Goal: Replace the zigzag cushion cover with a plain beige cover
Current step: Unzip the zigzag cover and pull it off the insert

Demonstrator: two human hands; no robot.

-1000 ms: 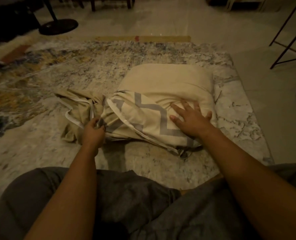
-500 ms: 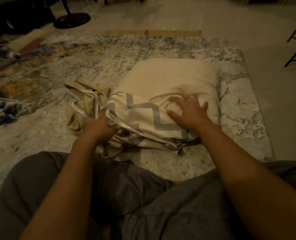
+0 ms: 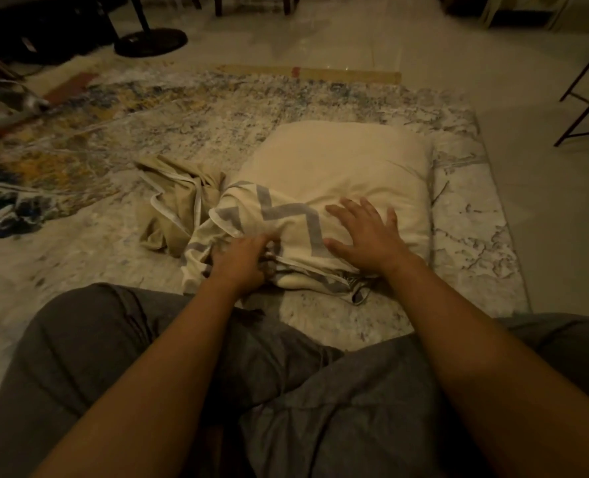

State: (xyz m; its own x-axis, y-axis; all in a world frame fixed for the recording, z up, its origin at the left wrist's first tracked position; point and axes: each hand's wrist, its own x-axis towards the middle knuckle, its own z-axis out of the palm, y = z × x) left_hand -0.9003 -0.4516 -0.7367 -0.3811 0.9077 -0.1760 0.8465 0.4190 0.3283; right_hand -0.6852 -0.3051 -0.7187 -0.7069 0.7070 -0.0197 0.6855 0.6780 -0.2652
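Note:
A cream cushion (image 3: 341, 163) lies on the patterned rug (image 3: 113, 132) in front of my knees. The zigzag cover (image 3: 279, 219), cream with grey chevrons, is bunched over only the cushion's near end. My left hand (image 3: 241, 260) grips a fold of that cover at its near left edge, fingers curled into the cloth. My right hand (image 3: 365, 236) lies flat with spread fingers on the cushion, at the cover's right side. A plain beige cover (image 3: 172, 205) with white piping sits crumpled on the rug just left of the cushion.
My grey-trousered legs (image 3: 286, 391) fill the foreground. A round black stand base (image 3: 150, 43) stands on the tiled floor at the back left. Thin black metal legs (image 3: 586, 88) rise at the right, beyond the rug's edge.
My left hand has moved right, from the edge beside the beige cover to the middle of the zigzag cover's near edge, bunching it. My right hand stays pressed on the cushion.

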